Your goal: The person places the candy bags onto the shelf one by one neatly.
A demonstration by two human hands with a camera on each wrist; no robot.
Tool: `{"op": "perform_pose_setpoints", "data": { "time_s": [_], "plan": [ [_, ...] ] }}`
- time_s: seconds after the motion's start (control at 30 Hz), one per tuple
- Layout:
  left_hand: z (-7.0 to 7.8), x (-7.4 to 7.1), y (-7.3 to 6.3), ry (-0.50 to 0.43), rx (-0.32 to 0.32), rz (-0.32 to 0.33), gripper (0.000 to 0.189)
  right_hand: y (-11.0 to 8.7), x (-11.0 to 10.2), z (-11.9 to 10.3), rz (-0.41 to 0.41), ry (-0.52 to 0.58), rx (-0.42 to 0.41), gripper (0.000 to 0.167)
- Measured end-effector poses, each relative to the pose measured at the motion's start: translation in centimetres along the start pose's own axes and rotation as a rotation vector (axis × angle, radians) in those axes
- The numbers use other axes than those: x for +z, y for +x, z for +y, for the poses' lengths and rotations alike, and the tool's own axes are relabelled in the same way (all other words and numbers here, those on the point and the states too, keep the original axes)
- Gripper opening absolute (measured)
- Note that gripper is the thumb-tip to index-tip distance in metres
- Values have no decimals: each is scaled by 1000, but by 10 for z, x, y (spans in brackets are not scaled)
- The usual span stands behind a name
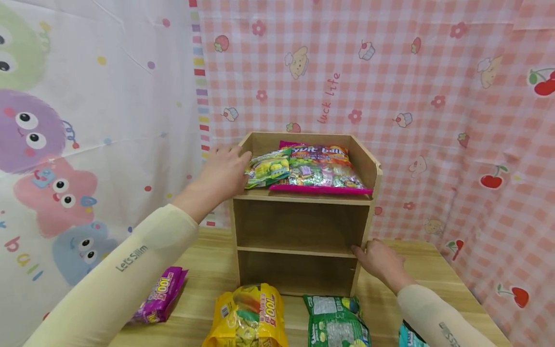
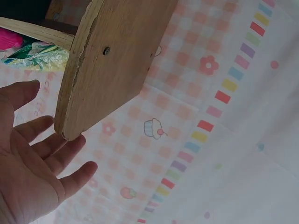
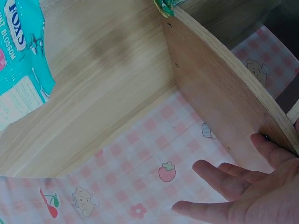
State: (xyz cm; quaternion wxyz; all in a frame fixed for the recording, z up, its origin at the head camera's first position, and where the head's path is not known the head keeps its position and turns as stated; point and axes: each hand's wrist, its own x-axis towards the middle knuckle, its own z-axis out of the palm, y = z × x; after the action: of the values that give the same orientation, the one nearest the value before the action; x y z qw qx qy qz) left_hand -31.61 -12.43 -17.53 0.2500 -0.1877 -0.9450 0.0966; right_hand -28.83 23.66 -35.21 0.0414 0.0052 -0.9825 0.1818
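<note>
A small wooden shelf [image 1: 302, 198] with three levels stands on the table. My left hand [image 1: 225, 172] is at its upper left corner, fingers loosely spread; in the left wrist view, the fingertips are at the edge of the side panel [image 2: 110, 70], the thumb apart from it. Beside this hand on the top level lies a yellow-green candy bag [image 1: 270, 167], overlapping a larger pink-edged bag of wrapped candies [image 1: 321, 168]. Lower down, my right hand [image 1: 381, 260] pinches the right side panel [image 3: 224, 88], thumb at the front edge and a finger outside; the other fingers are free.
On the table [image 1: 422, 270] before the shelf lie a yellow candy bag [image 1: 249, 315] and a green one [image 1: 337, 322]. A purple bag [image 1: 161, 295] is at the left; a teal bag [image 3: 21, 65] lies at the right. Patterned cloth [image 1: 277, 72] hangs behind.
</note>
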Motion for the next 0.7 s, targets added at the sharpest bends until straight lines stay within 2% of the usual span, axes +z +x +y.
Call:
{"op": "perform_pose_setpoints", "data": {
  "time_s": [0.2, 0.47, 0.7],
  "plan": [
    [-9, 2, -9, -83, -50, -12, 62, 0, 0, -1, 1, -7, 1, 50],
    [-25, 9, -22, -151, -60, -16, 68, 0, 1, 1, -2, -15, 7, 51],
    [-55, 18, -44, -242, -176, -101, 95, 1, 0, 1, 20, -27, -6, 50]
  ]
}}
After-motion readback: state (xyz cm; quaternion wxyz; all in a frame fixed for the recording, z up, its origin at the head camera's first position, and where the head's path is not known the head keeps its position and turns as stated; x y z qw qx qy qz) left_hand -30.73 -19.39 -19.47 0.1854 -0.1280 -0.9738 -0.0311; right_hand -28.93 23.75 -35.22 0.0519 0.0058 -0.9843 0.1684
